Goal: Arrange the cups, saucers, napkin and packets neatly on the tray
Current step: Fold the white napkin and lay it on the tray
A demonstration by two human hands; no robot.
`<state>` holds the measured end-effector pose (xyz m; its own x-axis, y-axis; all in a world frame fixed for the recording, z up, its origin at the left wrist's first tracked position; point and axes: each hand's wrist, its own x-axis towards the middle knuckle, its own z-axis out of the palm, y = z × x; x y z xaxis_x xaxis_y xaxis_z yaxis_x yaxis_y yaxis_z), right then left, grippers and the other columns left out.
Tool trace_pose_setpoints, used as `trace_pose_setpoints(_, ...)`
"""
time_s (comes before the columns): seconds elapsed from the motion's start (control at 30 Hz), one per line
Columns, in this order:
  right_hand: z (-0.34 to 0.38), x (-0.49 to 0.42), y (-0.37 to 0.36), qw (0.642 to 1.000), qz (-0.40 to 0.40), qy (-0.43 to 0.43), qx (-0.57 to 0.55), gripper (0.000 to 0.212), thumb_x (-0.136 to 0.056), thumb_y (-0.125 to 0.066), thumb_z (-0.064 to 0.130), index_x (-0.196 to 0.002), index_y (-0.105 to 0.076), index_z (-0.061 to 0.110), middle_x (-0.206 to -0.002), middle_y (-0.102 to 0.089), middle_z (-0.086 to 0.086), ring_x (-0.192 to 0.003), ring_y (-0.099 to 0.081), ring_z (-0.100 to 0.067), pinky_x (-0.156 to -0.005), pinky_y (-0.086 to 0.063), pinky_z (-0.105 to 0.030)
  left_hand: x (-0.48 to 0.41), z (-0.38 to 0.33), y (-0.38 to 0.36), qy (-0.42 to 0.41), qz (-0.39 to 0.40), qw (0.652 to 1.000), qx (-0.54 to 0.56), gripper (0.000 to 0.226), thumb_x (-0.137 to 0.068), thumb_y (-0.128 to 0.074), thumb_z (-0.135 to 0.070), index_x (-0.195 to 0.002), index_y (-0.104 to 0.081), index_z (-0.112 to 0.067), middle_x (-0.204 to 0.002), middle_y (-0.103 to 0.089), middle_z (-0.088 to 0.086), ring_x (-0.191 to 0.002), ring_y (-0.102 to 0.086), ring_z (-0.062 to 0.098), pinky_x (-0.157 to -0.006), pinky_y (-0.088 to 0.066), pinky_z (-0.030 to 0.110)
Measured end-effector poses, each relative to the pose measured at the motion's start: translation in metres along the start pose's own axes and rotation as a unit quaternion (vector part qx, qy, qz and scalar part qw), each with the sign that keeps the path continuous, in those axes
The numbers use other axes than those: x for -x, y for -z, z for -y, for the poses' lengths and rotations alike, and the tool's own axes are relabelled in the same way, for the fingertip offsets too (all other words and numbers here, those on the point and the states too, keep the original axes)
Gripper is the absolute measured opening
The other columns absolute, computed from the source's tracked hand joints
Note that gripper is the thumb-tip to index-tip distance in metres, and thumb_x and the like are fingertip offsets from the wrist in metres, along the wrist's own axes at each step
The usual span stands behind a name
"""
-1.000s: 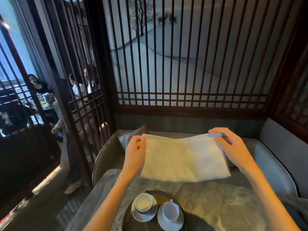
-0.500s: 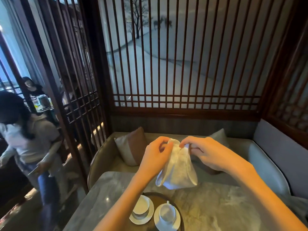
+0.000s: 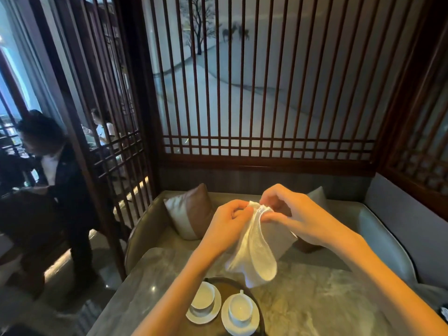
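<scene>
A white cloth napkin (image 3: 254,255) hangs folded in the air above the table. My left hand (image 3: 230,226) and my right hand (image 3: 295,217) pinch its top edge together, close to each other. Below, a dark round tray (image 3: 260,309) sits on the marble table and carries two white cups on saucers: the left cup (image 3: 202,298) on its saucer (image 3: 194,317), the right cup (image 3: 240,310) on its saucer (image 3: 226,326). No packets are in view.
The grey marble table (image 3: 315,306) fills the foreground. Behind it runs a curved bench (image 3: 388,241) with a brown and white cushion (image 3: 191,214). A dark wooden lattice screen (image 3: 266,146) backs the booth. People stand beyond the left partition (image 3: 58,180).
One second ago the napkin was spread wide between my hands. My hands came together, folding it in half, and now it hangs lower and narrower. Passers-by on the left have changed.
</scene>
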<state>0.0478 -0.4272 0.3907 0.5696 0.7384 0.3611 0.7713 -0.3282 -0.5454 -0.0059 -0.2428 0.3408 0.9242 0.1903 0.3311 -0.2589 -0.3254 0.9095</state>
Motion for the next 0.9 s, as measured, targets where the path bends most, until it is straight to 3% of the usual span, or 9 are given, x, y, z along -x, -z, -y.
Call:
trace_pose_setpoints(0.1,-0.002,-0.002,-0.006,1.0,-0.012,-0.008,0.004,0.025,-0.084,-0.065,0.052,-0.104,-0.058,0.039,-0.1,-0.062,0.024,-0.095,-0.06,0.002,-0.073,-0.053,-0.015,0.004,-0.003,0.0,-0.001,0.011,1.0,0.014,0.022,-0.085,-0.061,-0.052,-0.099,-0.069,-0.037,-0.088,-0.071,-0.016,-0.084,-0.069,0.001,-0.064,-0.053,0.013)
trace_pose_setpoints(0.3,-0.004,-0.003,-0.009,0.998,-0.041,-0.041,0.035,0.024,-0.082,-0.068,0.055,-0.099,-0.057,0.041,-0.096,-0.063,0.023,-0.093,-0.06,0.006,-0.07,-0.054,-0.012,0.007,-0.003,-0.003,0.023,0.018,0.999,0.031,0.014,-0.093,-0.057,-0.044,-0.1,-0.068,-0.037,-0.092,-0.07,-0.02,-0.089,-0.068,-0.001,-0.063,-0.05,0.004)
trace_pose_setpoints(0.63,0.006,-0.005,-0.018,0.994,-0.045,-0.061,0.074,0.027,-0.081,-0.071,0.052,-0.088,-0.048,0.039,-0.088,-0.058,0.023,-0.079,-0.062,-0.008,-0.064,-0.051,-0.01,0.017,-0.007,-0.005,0.027,0.014,0.997,0.069,0.014,-0.093,-0.056,-0.048,-0.092,-0.068,-0.04,-0.091,-0.071,-0.017,-0.087,-0.071,0.004,-0.066,-0.056,0.014)
trace_pose_setpoints(0.9,0.017,0.006,-0.014,0.994,-0.068,-0.026,0.082,0.02,-0.084,-0.073,0.04,-0.096,-0.058,0.035,-0.097,-0.061,0.019,-0.087,-0.06,-0.001,-0.07,-0.045,-0.009,0.016,-0.005,-0.002,0.028,0.025,0.997,0.066,0.016,-0.092,-0.059,-0.045,-0.087,-0.071,-0.036,-0.086,-0.072,-0.012,-0.083,-0.071,0.008,-0.068,-0.058,0.016)
